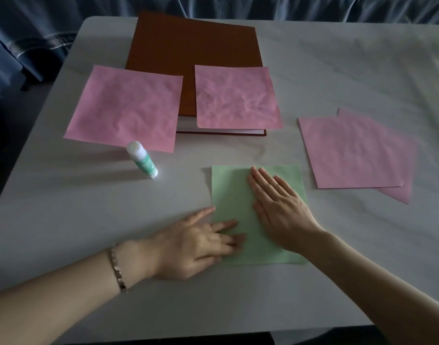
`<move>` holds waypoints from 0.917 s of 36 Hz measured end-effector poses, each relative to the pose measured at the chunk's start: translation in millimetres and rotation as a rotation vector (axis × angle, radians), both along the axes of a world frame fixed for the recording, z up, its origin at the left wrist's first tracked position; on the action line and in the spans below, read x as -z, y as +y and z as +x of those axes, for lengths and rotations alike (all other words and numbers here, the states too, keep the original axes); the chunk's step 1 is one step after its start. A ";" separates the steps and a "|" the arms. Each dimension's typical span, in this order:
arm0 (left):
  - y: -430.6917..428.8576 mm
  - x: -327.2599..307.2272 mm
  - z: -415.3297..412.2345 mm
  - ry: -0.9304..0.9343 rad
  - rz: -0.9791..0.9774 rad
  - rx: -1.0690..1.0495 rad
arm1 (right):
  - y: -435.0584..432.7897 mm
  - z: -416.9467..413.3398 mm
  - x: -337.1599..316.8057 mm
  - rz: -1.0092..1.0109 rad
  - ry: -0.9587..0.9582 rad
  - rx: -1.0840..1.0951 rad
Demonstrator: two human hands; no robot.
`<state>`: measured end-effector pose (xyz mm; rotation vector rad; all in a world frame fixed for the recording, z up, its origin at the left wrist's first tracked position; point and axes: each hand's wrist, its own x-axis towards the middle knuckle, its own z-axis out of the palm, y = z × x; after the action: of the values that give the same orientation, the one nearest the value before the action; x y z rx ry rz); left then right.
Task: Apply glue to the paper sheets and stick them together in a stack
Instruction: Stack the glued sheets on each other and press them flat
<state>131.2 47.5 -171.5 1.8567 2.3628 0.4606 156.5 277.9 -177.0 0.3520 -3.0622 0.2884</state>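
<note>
The right hand is laid flat, palm down, on the green sheet, with its fingers straight and held close together; nothing is grasped. Its fingertips are pointed toward the far left, and the right half of the sheet is covered by it. The left hand is also released and flat, its fingers straight and spread. They are pointed to the right, with several fingertips pressed on the sheet's near-left part and one finger reaching its left edge. A bracelet is worn on the left wrist.

The green sheet is lain flat on the white table, near the middle of the near side. It is almost square, so no long axis can be told, and its edges are turned slightly off the table's near edge.

The glue stick is stood on its base to the left of the sheet and apart from it, its long axis upright and its white capped end uppermost.

Farther off, one pink sheet is spread at the left, and a second pink sheet is laid over the near right corner of a brown book. At the right, two overlapping pink sheets are seen, one turned at an angle under the other.
</note>
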 end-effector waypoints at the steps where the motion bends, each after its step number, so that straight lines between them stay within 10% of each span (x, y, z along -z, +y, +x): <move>1: 1.7 -6.2 -1.1 -0.111 0.093 -0.047 | 0.1 0.1 0.1 0.000 0.004 0.002; 4: 17.0 -16.4 -9.7 -0.142 0.257 -0.344 | -1.1 0.6 -0.1 0.005 0.005 0.016; 10: 56.3 2.1 -12.4 0.081 -0.019 -0.707 | -10.4 3.7 -2.3 0.051 0.027 0.089; 33: 52.0 5.2 -8.2 0.157 -0.075 -0.755 | 17.1 54.9 -5.9 0.023 -0.012 0.266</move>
<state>123.0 99.5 -176.8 0.9339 3.0838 0.2716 211.4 294.9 -171.1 -0.0574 -3.0762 0.2426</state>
